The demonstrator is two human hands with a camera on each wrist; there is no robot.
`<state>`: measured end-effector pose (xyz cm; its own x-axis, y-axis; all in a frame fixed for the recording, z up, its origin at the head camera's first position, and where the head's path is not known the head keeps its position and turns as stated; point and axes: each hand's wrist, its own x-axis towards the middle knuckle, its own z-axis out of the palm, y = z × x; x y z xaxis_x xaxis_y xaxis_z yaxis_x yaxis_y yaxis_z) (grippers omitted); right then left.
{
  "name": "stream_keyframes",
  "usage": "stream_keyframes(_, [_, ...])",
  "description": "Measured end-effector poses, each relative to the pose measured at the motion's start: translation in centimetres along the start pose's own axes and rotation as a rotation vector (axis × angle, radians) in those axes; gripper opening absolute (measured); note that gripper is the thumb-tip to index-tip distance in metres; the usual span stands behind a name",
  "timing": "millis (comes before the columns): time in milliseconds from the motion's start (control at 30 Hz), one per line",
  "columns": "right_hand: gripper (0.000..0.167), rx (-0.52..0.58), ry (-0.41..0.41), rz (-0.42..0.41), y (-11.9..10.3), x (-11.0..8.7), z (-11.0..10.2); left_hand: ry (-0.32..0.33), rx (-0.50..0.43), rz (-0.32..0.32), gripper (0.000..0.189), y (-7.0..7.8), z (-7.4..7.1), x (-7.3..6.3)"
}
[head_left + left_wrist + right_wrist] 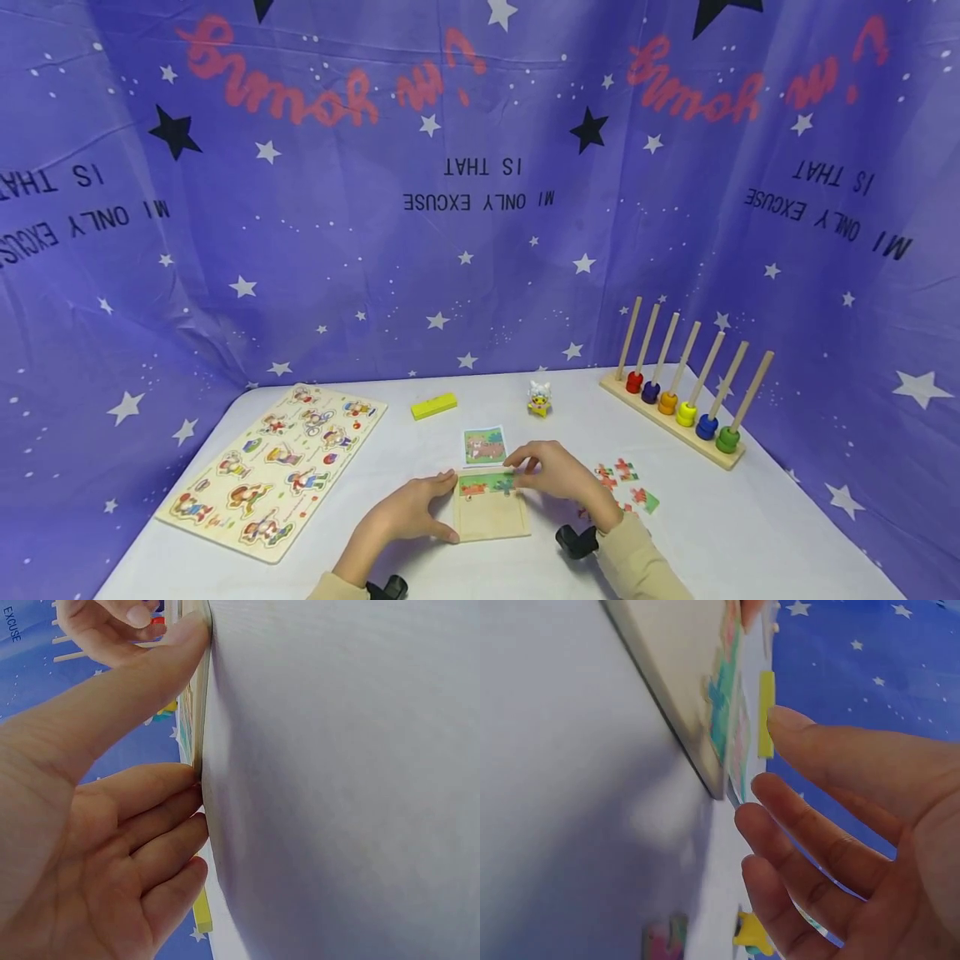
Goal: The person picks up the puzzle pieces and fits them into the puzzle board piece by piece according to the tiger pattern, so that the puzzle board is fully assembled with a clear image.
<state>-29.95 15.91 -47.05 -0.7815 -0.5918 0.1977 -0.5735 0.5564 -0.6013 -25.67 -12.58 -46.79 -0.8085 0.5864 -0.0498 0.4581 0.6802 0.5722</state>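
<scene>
A small wooden puzzle tray (491,521) lies on the table between my hands. Joined jigsaw pieces (486,482), green, red and blue, run along its far side; the rest of its base is bare wood. My left hand (411,510) rests at the tray's left side, thumb by the near corner and fingertips by the far one. Over the far right corner is my right hand (553,472), its fingers loosely bent with nothing between them in the right wrist view. Behind the tray lies a picture card (484,446) with a brown animal. Loose jigsaw pieces (626,470) lie right, partly behind my right forearm.
A big wooden picture board (273,467) lies at the left. Further back are a yellow block (433,406) and a small white and yellow figurine (539,399). A rack of pegs with coloured rings (678,417) stands at the right, near the purple cloth backdrop (480,275).
</scene>
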Motion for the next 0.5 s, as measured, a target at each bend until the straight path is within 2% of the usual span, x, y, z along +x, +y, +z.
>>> stream_keyframes(500, [0.024, -0.001, 0.016, 0.025, 0.5, -1.3, -2.4, 0.008, 0.001, -0.001, 0.091, 0.1, 0.1, -0.1])
